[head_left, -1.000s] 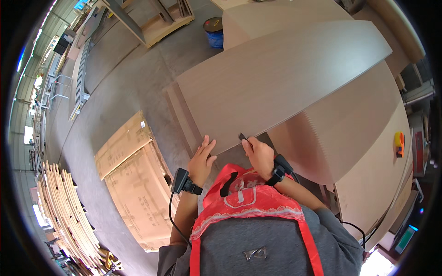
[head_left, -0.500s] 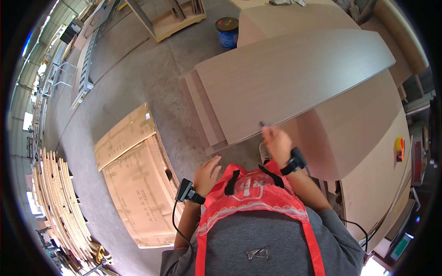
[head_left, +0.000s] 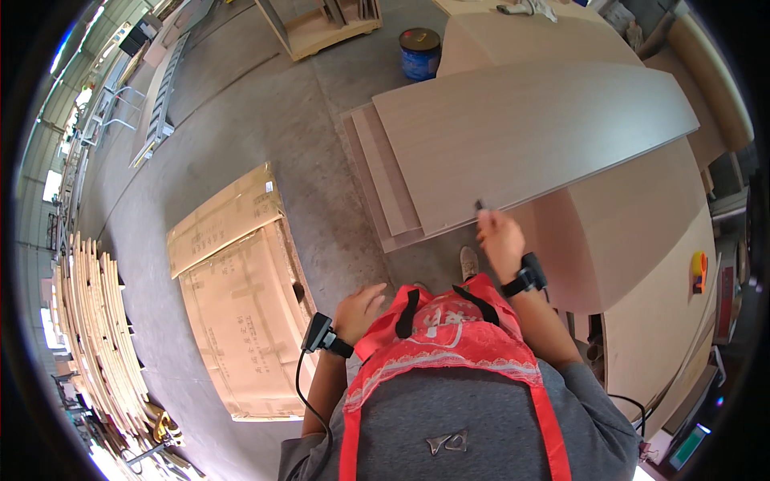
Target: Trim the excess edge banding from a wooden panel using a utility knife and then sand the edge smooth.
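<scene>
My right hand [head_left: 501, 240] is closed around a small dark object [head_left: 480, 205], too small to name, whose tip shows above the fingers. It is over the near edge of a large grey-beige panel [head_left: 529, 132]. My left hand [head_left: 358, 313] hangs low beside the red apron [head_left: 449, 329], its fingers stretched out and nothing in them. Narrower boards [head_left: 383, 172] stick out at the left from beneath the panel. All of these lie across a larger light-brown sheet [head_left: 642, 216].
A flattened cardboard carton [head_left: 241, 321] lies on the floor at left, with stacked wooden strips [head_left: 100, 329] beyond it. Past the panel stand a blue bucket [head_left: 419, 64] and a wooden cart [head_left: 333, 36]. A yellow-and-orange tape dispenser [head_left: 699, 272] sits at right.
The view has turned slightly, so the panel and bucket sit farther right. My right hand still holds the dark object near the panel's edge. The left hand stays low with fingers out.
</scene>
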A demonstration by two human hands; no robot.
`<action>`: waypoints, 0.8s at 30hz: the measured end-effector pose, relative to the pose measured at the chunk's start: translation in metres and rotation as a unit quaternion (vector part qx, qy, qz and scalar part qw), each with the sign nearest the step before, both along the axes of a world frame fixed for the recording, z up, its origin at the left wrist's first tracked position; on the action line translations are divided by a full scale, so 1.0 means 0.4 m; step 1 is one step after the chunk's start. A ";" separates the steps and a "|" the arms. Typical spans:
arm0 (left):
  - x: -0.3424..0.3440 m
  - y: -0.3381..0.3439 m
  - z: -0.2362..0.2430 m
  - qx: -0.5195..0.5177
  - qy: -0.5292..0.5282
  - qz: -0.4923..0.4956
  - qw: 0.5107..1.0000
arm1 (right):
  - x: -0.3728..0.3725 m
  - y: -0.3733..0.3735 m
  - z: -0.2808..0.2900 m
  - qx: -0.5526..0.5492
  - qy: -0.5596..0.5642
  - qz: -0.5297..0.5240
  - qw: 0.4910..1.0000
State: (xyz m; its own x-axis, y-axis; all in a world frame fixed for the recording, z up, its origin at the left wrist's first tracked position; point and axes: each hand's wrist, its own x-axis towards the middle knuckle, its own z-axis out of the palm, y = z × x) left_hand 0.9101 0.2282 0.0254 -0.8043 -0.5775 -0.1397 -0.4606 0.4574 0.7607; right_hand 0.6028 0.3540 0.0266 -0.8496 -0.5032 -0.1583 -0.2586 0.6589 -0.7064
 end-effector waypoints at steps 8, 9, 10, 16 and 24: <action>-0.012 0.002 -0.007 0.012 0.034 0.008 0.999 | 0.247 -0.061 -0.005 -0.019 -0.055 0.291 0.955; -0.019 0.004 -0.001 0.012 0.034 0.010 0.999 | 0.246 -0.062 0.002 -0.020 -0.055 0.294 0.954; -0.027 0.006 0.007 0.048 0.053 0.039 0.997 | 0.243 -0.059 0.012 -0.027 -0.059 0.311 0.948; -0.097 0.011 0.033 0.230 0.136 0.118 0.956 | 0.203 -0.048 0.076 -0.067 -0.183 0.328 0.924; -0.198 0.028 0.060 0.200 0.066 0.059 0.976 | 0.158 -0.001 0.077 -0.112 -0.201 0.348 0.909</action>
